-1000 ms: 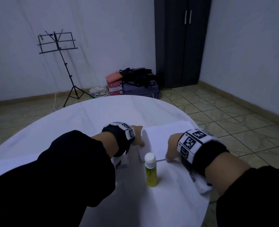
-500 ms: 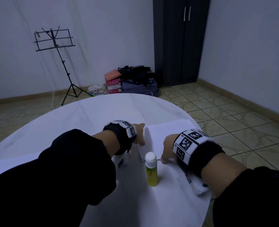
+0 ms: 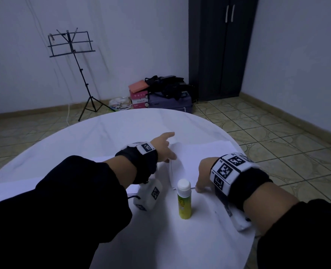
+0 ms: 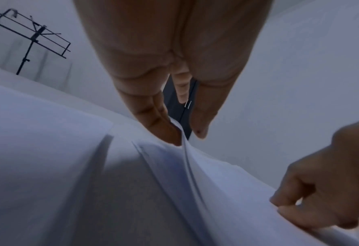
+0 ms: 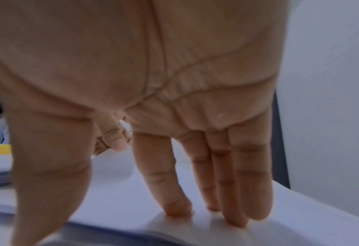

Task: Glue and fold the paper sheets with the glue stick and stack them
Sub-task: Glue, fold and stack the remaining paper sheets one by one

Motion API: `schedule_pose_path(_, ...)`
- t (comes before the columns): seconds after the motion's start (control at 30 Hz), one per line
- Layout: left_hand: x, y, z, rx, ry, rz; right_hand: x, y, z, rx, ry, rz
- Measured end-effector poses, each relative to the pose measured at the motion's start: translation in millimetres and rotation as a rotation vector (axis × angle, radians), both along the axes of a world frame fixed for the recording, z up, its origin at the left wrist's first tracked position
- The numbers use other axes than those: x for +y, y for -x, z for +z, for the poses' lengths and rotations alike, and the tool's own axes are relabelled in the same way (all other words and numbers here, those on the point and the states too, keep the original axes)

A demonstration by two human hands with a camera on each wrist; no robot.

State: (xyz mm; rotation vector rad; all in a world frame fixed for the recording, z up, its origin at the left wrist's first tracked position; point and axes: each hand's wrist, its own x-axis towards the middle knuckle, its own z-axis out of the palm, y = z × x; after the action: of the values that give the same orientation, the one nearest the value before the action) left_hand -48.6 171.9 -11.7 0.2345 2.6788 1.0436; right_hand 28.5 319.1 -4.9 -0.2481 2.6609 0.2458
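A stack of white paper sheets [image 3: 201,156] lies on the round white table [image 3: 102,133]. My left hand [image 3: 171,145] reaches along the stack's left edge with straight fingers. In the left wrist view the top sheet's raised edge [image 4: 187,166] stands between its fingers [image 4: 161,129], and a gap shows beside it. My right hand [image 3: 201,171] presses its fingertips [image 5: 178,209] on the sheet near its front edge. The glue stick [image 3: 184,200], yellow-green with a white cap, stands upright and untouched in front of the stack, between my wrists.
More white sheets [image 3: 5,189] lie at the table's left, partly under my left sleeve. The table's right edge [image 3: 238,148] runs close to the stack. On the floor beyond are a music stand [image 3: 71,47], boxes and bags [image 3: 160,94], and a dark wardrobe [image 3: 219,45].
My left hand has slid forward along the stack's left edge and its forefinger has stretched out. The right hand stays pressed on the sheet's front edge. The glue stick has not moved.
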Motion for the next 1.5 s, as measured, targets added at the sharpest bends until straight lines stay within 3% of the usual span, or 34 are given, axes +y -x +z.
schedule_pose_path(0.1, -6, -2, -3, -0.038, -0.086, 0.034, -2, -1, 0, -0.031, -0.055, 0.045)
schedule_pose_path(0.27, -6, -2, -5, -0.035, 0.153, -0.051, 2, -3, 0, -0.006, -0.027, 0.069)
schedule_pose_path(0.37, 1, -5, -1, 0.003, 0.264, -0.135, 1, -4, -4, 0.061, 0.019, 0.003)
schedule_pose_path(0.43, 6, -7, -1, -0.057, 0.291, -0.214, 1, -2, -5, 0.086, 0.046, -0.046)
schedule_pose_path(0.53, 7, -5, -3, -0.167, 0.198, -0.211, 2, -1, -5, 0.089, 0.069, -0.101)
schedule_pose_path(0.73, 0, -6, -6, -0.383, -0.294, -0.017, 7, 5, -5, 0.061, 0.125, -0.251)
schedule_pose_path(0.97, 8, -12, -7, -0.522, -0.271, -0.172, 6, 5, -2, 0.057, 0.099, -0.246)
schedule_pose_path(1.27, 2, -4, -13, -0.592, -0.416, -0.048, 12, 5, -1, 0.005, 0.157, -0.264)
schedule_pose_path(1.4, 2, -3, -13, -0.608, -0.449, -0.041, 8, 4, -5, 0.095, 0.177, -0.221)
schedule_pose_path(1.5, 2, -3, -13, -0.615, -0.468, -0.034, 8, 7, -10, 0.193, 0.081, -0.178)
